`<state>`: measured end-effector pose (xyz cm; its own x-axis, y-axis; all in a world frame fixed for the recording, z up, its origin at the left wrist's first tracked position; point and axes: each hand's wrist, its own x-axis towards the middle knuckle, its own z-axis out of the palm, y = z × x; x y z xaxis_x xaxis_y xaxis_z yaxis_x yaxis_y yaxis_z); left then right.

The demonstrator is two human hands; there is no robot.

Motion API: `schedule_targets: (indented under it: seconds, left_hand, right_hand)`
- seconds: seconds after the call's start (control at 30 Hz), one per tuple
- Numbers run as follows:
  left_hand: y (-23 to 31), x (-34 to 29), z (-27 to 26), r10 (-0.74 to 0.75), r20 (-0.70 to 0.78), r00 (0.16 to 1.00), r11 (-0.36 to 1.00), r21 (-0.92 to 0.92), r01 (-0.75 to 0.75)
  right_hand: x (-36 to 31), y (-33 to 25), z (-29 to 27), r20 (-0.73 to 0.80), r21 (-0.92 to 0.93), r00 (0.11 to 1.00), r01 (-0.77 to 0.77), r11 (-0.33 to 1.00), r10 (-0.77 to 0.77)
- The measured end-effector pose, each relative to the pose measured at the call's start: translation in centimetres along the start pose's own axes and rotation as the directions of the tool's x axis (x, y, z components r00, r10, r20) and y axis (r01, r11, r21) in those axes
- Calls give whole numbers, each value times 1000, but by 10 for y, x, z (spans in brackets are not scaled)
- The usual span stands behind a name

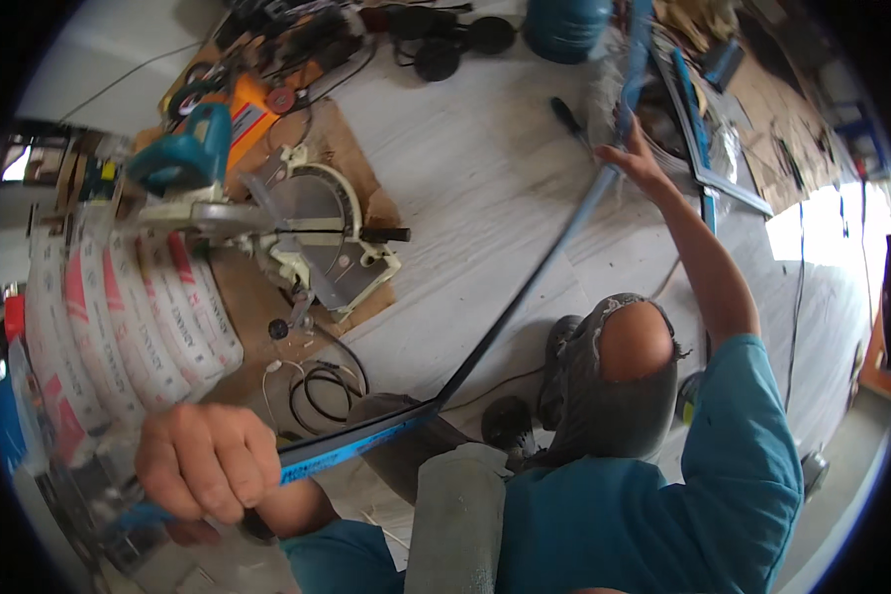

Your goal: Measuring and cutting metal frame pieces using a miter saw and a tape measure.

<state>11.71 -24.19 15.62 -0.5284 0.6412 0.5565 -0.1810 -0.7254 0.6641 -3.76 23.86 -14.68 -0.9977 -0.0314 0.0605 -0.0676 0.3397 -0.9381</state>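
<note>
Teal short sleeves (738, 445), grey trousers (619, 396) torn at the knee.

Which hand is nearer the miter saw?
Left. The left hand grips the long blue strip just below the miter saw; the right hand holds its far end.

A workshop floor (485, 188) of pale boards, a mitre saw (297, 233) on cardboard ahead of the left hand, rolled printed sacks (119, 317) further left. Power tools (436, 40) and framed panels (713, 148) crowd beyond the right hand, daylight (822, 228) glaring at right.
</note>
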Motion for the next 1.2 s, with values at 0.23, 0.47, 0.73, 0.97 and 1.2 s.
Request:
schedule_targets:
  seconds: [0.23,0.47,0.73,0.97,1.2]
  left_hand:
    - [-50,-55,-89,33,-792,610,997,65,30]
    - [-260,-197,-196,29,-957,-289,712,-183,678]
    - [-236,-286,-232,153,-576,-803,787,-420,452]
    - [-239,-315,-247,338,-711,-617,668,-280,689]
    - [-251,-270,-244,142,-788,-599,866,-194,461]
  right_hand:
    - [-104,43,-54,-233,-183,924,-348,919,304]
    - [-143,117,-91,-248,-520,921,-388,761,300]
    - [-30,80,36,75,-664,848,-350,661,524]
    - [-13,112,48,156,-735,738,-357,576,657]
    - [-2,148,-6,199,-541,732,-473,695,652]
